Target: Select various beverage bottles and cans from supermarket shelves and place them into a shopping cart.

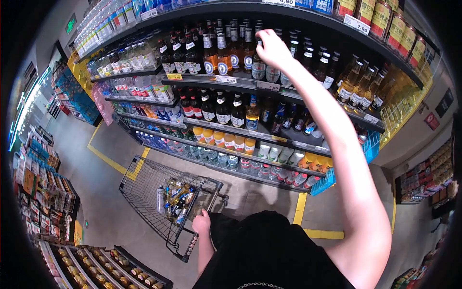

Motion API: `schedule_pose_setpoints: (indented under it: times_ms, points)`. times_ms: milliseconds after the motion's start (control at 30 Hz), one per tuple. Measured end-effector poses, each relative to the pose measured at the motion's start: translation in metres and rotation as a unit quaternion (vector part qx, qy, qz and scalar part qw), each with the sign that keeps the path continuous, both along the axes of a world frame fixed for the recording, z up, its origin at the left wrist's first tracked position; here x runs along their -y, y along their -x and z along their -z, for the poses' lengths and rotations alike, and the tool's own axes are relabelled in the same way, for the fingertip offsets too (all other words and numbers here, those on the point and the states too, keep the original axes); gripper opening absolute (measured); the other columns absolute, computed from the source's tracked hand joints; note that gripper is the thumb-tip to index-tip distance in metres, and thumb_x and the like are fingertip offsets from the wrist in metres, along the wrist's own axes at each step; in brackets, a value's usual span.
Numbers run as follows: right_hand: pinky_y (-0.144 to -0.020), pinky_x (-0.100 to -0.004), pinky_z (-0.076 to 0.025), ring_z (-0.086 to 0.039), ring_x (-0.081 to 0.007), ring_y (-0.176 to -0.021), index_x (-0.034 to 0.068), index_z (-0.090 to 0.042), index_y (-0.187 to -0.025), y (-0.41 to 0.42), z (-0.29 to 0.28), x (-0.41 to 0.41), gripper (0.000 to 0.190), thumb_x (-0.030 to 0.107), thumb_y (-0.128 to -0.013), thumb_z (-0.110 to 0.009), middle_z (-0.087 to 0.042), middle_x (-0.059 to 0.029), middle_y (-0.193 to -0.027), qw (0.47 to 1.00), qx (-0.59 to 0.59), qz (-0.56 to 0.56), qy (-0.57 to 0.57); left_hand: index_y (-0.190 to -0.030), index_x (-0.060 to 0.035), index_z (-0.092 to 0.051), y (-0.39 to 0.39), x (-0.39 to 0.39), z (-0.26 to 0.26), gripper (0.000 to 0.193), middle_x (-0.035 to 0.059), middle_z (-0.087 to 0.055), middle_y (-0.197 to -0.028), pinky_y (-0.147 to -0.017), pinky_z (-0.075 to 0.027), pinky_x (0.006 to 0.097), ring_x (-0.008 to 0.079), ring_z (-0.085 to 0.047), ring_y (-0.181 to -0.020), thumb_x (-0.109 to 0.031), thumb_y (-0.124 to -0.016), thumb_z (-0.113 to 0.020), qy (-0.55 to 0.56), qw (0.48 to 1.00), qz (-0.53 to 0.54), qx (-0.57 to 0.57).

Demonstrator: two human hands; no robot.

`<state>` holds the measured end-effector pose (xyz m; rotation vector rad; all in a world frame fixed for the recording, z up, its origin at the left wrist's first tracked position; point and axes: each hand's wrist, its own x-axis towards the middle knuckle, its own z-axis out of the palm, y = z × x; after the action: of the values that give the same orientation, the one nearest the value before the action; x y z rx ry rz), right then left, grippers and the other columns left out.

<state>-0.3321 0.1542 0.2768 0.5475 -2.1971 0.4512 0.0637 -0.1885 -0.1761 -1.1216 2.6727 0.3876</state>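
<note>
With my right arm stretched out, my right hand (271,47) is at the neck of a green glass bottle (258,69) at the front of the upper bottle shelf; its fingers are bent over the bottle's top. Amber bottles with round blue and white labels (223,65) stand just left of it. My left hand (201,221) is closed around the handle bar of a wire shopping cart (144,191). Several glass bottles (178,198) lie heaped in the cart near its handle end, beside a clear plastic bottle (160,199).
Clear-glass beer bottles (355,90) stand right on the same shelf, below a shelf edge (231,9) with cans above. Lower shelves hold orange juice bottles (229,141) and water bottles (232,162). A blue wire basket (325,182) borders the shelving. Another display (90,267) stands at bottom left.
</note>
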Motion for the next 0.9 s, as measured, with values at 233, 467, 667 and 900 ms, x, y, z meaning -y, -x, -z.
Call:
schedule_pose_setpoints:
  times_ms: [233, 467, 667, 900]
  points:
    - [-0.091, -0.0468, -0.053, -0.064, -0.0390, -0.105, -0.003, -0.061, -0.110, 0.056, -0.023, 0.010, 0.034, 0.011, -0.079, -0.058, -0.066, -0.0274, -0.107, 0.985, 0.137, 0.093, -0.041, -0.083, 0.0026, -0.075, 0.002, 0.006, 0.002, 0.072, 0.0249, -0.070, -0.084, -0.080, -0.055, 0.0476, 0.0396, -0.070, -0.085, -0.055, -0.095, -0.034, 0.005, 1.000, -0.002, -0.031]
    - [-0.080, -0.0413, -0.057, -0.073, -0.0315, -0.080, -0.007, -0.070, -0.083, 0.072, -0.028, 0.017, 0.017, 0.003, -0.074, -0.059, -0.070, -0.0224, -0.074, 0.971, 0.209, 0.114, -0.023, -0.083, 0.0026, -0.075, 0.011, 0.024, 0.014, 0.072, 0.0256, -0.070, -0.085, -0.081, -0.054, 0.0475, 0.0397, -0.070, -0.086, -0.056, -0.095, -0.034, -0.005, 0.999, -0.003, -0.042]
    - [-0.072, -0.0352, -0.059, -0.072, -0.0235, -0.067, -0.004, -0.071, -0.071, 0.061, -0.042, 0.027, 0.016, 0.004, -0.078, -0.058, -0.070, -0.0155, -0.065, 0.956, 0.247, 0.136, -0.074, -0.084, 0.0034, -0.074, 0.021, 0.035, 0.004, 0.071, 0.0264, -0.070, -0.086, -0.083, -0.053, 0.0480, 0.0408, -0.069, -0.087, -0.055, -0.095, -0.035, -0.010, 0.999, -0.007, -0.044]
    - [-0.063, -0.0328, -0.059, -0.071, -0.0214, -0.060, -0.004, -0.067, -0.079, 0.071, -0.042, 0.024, 0.015, 0.003, -0.079, -0.054, -0.071, -0.0166, -0.069, 0.947, 0.287, 0.136, -0.047, -0.087, -0.0001, -0.075, 0.037, 0.052, -0.008, 0.067, 0.0261, -0.070, -0.087, -0.083, -0.053, 0.0485, 0.0411, -0.068, -0.088, -0.055, -0.095, -0.036, -0.024, 0.999, -0.005, -0.047]
